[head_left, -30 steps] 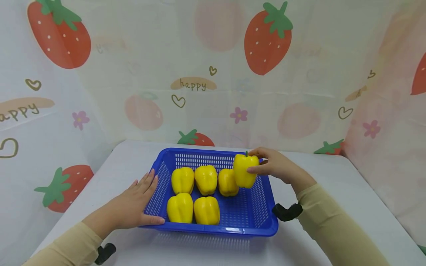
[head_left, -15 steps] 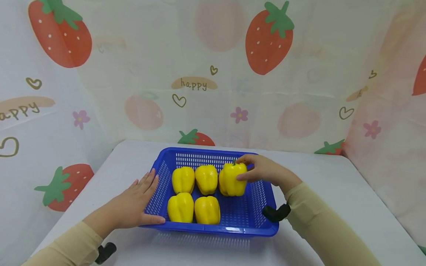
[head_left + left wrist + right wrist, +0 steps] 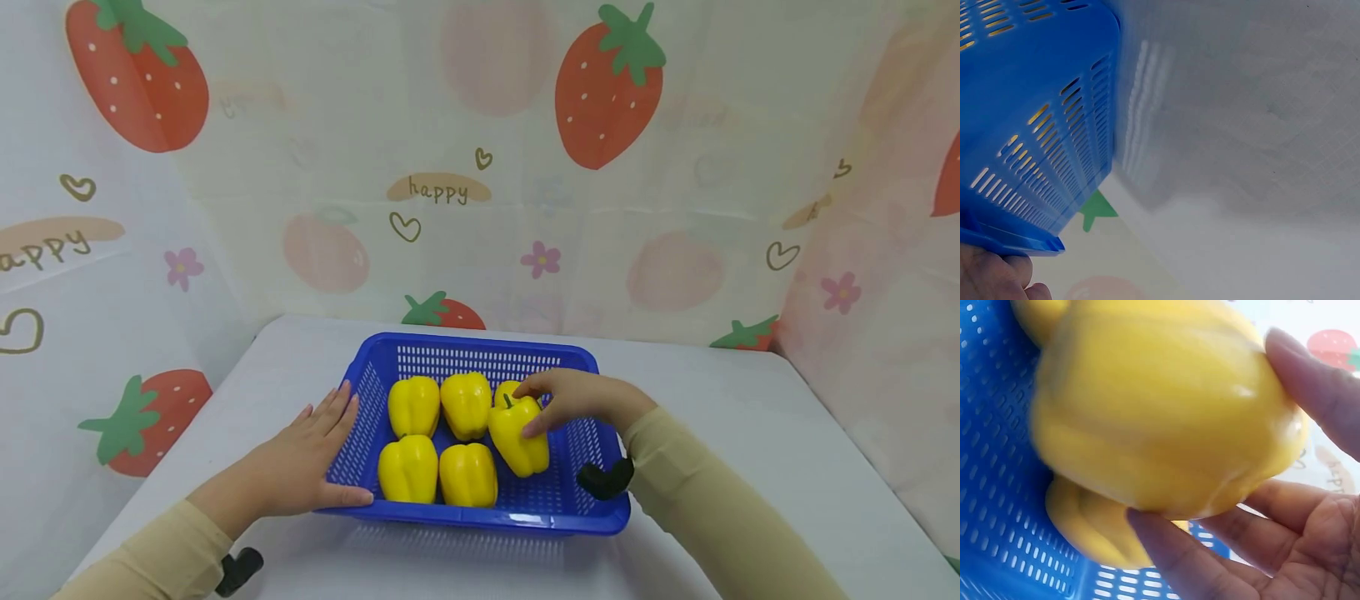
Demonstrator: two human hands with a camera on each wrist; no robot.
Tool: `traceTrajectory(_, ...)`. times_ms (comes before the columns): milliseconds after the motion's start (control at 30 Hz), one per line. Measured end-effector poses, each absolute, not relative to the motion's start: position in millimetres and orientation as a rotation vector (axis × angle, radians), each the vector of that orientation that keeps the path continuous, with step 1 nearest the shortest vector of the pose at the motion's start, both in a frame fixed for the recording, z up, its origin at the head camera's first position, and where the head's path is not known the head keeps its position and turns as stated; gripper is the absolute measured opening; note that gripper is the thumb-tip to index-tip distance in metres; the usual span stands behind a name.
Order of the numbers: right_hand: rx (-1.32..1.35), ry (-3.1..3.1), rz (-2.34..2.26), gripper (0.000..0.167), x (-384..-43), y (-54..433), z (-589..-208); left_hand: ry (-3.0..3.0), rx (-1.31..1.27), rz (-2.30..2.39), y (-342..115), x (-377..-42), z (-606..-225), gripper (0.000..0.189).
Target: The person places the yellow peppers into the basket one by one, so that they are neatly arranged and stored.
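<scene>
A yellow bell pepper point(image 3: 519, 437) with a green stem is pinched between the thumb and fingers of my right hand point(image 3: 581, 400). It tilts inside the blue basket point(image 3: 525, 518), in front of another yellow pepper point(image 3: 507, 390) that it partly covers. Close up in the right wrist view, the held pepper point(image 3: 1166, 412) fills the middle, thumb on one side and fingers on the other. My left hand point(image 3: 296, 462) rests on the basket's left rim with fingers spread. From below, the left wrist view shows the basket's slotted wall point(image 3: 1035, 137) and a few fingertips at its rim.
Several more yellow peppers stand in the basket, such as one at the back left point(image 3: 414, 406) and one in front point(image 3: 468, 475). The basket sits on a white table point(image 3: 720, 467). A strawberry-patterned curtain point(image 3: 465, 108) hangs behind and at the sides.
My right hand has carried the pepper left and down, from above the basket's back right side into the basket, and tilted it. My left hand stays on the rim.
</scene>
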State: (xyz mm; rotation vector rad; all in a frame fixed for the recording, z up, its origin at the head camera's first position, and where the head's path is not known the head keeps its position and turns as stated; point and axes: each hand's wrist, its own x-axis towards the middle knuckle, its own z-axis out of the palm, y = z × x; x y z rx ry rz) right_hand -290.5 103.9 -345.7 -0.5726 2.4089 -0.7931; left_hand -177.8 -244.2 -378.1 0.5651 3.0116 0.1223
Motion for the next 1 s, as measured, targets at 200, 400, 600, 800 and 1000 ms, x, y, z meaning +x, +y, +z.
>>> traceTrajectory(200,-0.590,2.390,-0.733,0.063,-289,101,-348,3.016,0.564,0.116,-244,-178,-378,0.117)
traceTrajectory(400,-0.587,2.353,-0.716,0.063,-288,101,-350,3.017,0.564,0.115,-244,-178,-379,0.117)
traceTrajectory(600,-0.600,2.305,-0.694,0.060,-287,102,-352,3.010,0.566,0.125,-245,-177,-378,0.117)
traceTrajectory(800,-0.639,2.264,-0.578,0.059,-284,101,-357,3.007,0.563,0.113,-245,-177,-378,0.117)
traceTrajectory(1000,-0.564,2.181,-0.633,0.053,-283,98,-363,3.009,0.570,0.110,-245,-178,-378,0.116)
